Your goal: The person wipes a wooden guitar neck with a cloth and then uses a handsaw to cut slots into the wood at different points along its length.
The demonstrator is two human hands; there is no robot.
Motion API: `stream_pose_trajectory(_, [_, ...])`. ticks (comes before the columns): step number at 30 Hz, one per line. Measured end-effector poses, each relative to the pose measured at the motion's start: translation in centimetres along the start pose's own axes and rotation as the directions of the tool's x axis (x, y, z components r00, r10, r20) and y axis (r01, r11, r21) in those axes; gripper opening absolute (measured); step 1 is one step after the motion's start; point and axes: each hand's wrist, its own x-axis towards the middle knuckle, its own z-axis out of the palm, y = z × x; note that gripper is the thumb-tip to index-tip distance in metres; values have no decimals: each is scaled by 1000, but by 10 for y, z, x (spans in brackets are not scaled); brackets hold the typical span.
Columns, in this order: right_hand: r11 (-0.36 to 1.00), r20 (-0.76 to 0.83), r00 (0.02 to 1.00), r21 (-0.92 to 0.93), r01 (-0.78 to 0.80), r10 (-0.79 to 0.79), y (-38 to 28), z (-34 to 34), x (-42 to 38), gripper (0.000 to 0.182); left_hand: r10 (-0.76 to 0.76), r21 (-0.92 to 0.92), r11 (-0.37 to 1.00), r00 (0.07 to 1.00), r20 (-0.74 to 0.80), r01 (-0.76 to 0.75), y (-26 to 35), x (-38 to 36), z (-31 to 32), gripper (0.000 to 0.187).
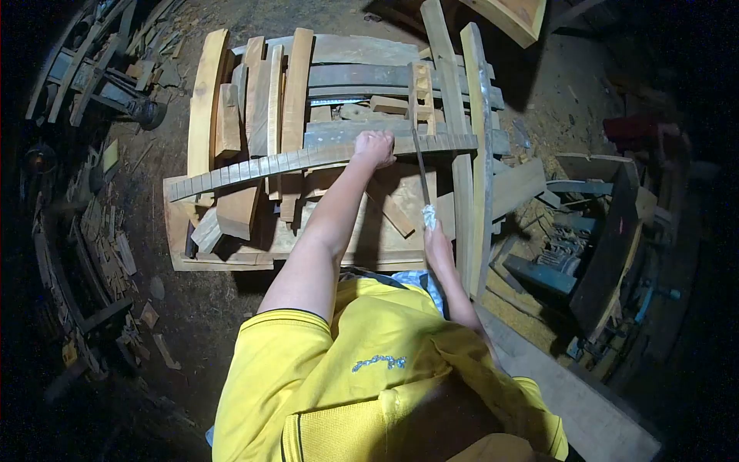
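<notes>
A long, slightly curved wooden strip (269, 165) lies crosswise over the pile of boards, with many evenly spaced cut lines across it. My left hand (375, 146) is closed over its top, right of the middle, fingers curled around the far edge. In my right hand (438, 245) is a handsaw (422, 171), gripped by its pale wrapped handle. Its narrow blade points away from me and crosses the strip to the right of my left hand.
Planks (296, 92) stand and lie across the worktable (223, 262). Two long boards (480, 154) run along its right side. A wooden box with machine parts (558, 258) sits on the right. Wood scraps (115, 239) litter the floor at left.
</notes>
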Motion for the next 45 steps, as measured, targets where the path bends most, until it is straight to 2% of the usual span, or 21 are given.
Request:
stream_pose_trajectory(4, [1000, 4, 1000, -14, 26, -26, -31, -12, 39, 28, 2, -11, 1000, 1000, 14, -2, 1, -2, -5, 51])
stream_pose_trajectory(7, [993, -95, 990, -65, 95, -101, -57, -8, 96, 27, -5, -29, 1000, 1000, 27, 6, 2, -1, -2, 52])
stream_pose_trajectory(9, [996, -93, 993, -54, 69, -74, -69, -13, 106, 27, -6, -14, 1000, 999, 36, 6, 2, -4, -7, 52])
stream_pose_trajectory(10, [996, -70, 996, -65, 59, -63, -71, -17, 104, 28, -6, -7, 1000, 999, 42, 6, 2, -3, -5, 52])
stream_pose_trajectory(12, [988, -120, 983, -90, 126, -136, -58, -10, 96, 28, -2, -9, 1000, 999, 40, 3, -1, 6, -5, 52])
stream_pose_trajectory(13, [990, -136, 980, -42, 138, -142, -43, -1, 90, 27, 4, -6, 1000, 1000, 12, -4, -2, 7, -2, 52])
stream_pose_trajectory(14, [997, -69, 996, -62, 51, -55, -42, -6, 69, 26, 9, -7, 1000, 1000, -2, -9, -2, 5, 5, 51])
stream_pose_trajectory(17, [1000, -23, 999, 0, 22, -22, -16, -4, 23, 27, -15, -28, 999, 1000, 22, 16, 1, -1, -1, 52])
stream_pose_trajectory(18, [1000, -8, 1000, -14, 14, -14, -9, -4, 14, 28, -8, -36, 999, 1000, -14, 7, 1, -3, -4, 51])
stream_pose_trajectory(22, [999, -38, 998, -27, 41, -42, -11, 1, 28, 27, -13, 4, 1000, 1000, 4, 13, 0, -2, -3, 52])
stream_pose_trajectory(26, [977, -115, 972, -71, 199, -206, -42, -1, 98, 26, 3, -13, 1000, 1000, 0, -3, 2, 1, 2, 53])
stream_pose_trajectory(28, [978, -131, 970, -65, 200, -207, -50, -2, 105, 25, -9, -5, 1000, 1000, 1, 9, 0, -1, 0, 53])
stream_pose_trajectory(31, [979, -124, 972, -62, 194, -201, -42, 0, 93, 26, -11, 2, 1000, 1000, -11, 11, 1, -1, 0, 54])
stream_pose_trajectory(33, [999, -44, 998, -18, 51, -52, -30, 0, 60, 28, 1, 0, 1000, 1000, 2, -1, -1, 0, 3, 54])
stream_pose_trajectory(38, [1000, 16, 1000, -2, 15, -15, 5, 4, 0, 31, 7, -18, 1000, 999, -49, -8, -2, -1, 5, 52])
stream_pose_trajectory(42, [999, -18, 999, -15, 36, -36, -24, -8, 22, 30, 1, -5, 1000, 998, -71, -2, -3, 8, 16, 51])
stream_pose_trajectory(45, [995, -43, 995, -55, 82, -85, -45, -6, 92, 27, 17, -14, 1000, 999, -49, -18, -1, 2, 6, 51])
